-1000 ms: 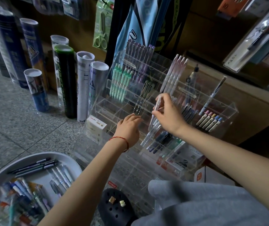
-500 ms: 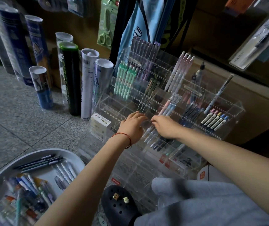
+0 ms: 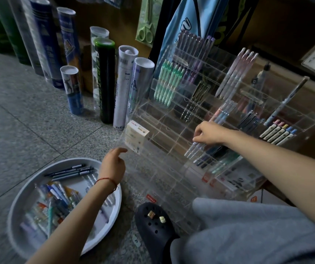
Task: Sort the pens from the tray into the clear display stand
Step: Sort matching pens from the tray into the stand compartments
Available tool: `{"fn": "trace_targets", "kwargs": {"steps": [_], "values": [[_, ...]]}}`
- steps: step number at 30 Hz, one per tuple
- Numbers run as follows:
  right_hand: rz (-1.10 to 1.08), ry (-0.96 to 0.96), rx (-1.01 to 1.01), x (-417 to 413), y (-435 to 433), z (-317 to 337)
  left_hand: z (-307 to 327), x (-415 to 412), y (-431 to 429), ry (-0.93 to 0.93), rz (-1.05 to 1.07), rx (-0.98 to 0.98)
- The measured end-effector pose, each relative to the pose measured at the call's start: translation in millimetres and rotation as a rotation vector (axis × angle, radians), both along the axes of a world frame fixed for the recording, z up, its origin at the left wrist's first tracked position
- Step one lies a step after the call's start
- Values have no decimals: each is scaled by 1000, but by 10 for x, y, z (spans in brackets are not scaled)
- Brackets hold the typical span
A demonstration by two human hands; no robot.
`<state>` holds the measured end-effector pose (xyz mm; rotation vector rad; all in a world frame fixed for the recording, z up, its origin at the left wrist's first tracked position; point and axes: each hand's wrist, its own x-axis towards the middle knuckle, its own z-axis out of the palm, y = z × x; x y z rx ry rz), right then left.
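Note:
The clear display stand [image 3: 153,119] leans on the floor with many compartments, several holding rows of pens. My right hand [image 3: 208,135] rests on the tops of pale pens [image 3: 193,152] standing in a middle compartment, fingertips pinching them. My left hand [image 3: 113,164] hovers over the far rim of the round white tray [image 3: 19,204], fingers apart and holding nothing. The tray lies on the floor at lower left with several loose pens [image 3: 57,199] and dark pens [image 3: 71,170] in it.
Tall shuttlecock tubes [image 3: 105,80] stand along the wall left of the stand. A small white box [image 3: 135,136] sits in the stand's left compartment. A dark clog [image 3: 154,225] and a grey trouser knee [image 3: 248,235] lie in front. Cardboard boxes sit behind on the right.
My left hand has drawn back from the stand and down toward the tray. My right hand lowered a pen into the middle compartment and stays on the pen tops there.

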<state>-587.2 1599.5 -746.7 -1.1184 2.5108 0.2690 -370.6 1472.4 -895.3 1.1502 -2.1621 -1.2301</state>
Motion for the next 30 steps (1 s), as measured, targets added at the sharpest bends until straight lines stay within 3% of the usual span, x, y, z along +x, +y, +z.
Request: {"fn": "trace_targets", "kwargs": {"steps": [2,4,6,7,9,12,15,18,21,24,30], "values": [[35,59,77,65,0,22,-36,108,-44,7,46,10],[166,241,139,167,-22,96,-55,220,-78,26,113,9],[352,433,-61,384,-113,128,-108,380,-111,45,231,18],[424,437,-231,558,-202,99,-162,491,-144,49,301,30],[510,225,-432,996,-436,-139,-334,764,-211,20,433,84],[444,-242,-200,1575,-770,-957,-575,1149,-248,-74,583,179],[247,-417,-121,1911,-957,-1869,-732,1293,-194,-105,595,243],[81,-443,-115,2086,-1040,-2448,-847,1199,-99,-116,485,275],[-40,-346,-123,2120,-1093,-2709,-898,1019,-88,-131,417,328],[-51,-227,-81,2122,-1131,-2848,-947,889,-190,-143,423,386],[-36,-278,-69,2073,-1290,-2898,-1112,836,-260,-191,423,430]]}}
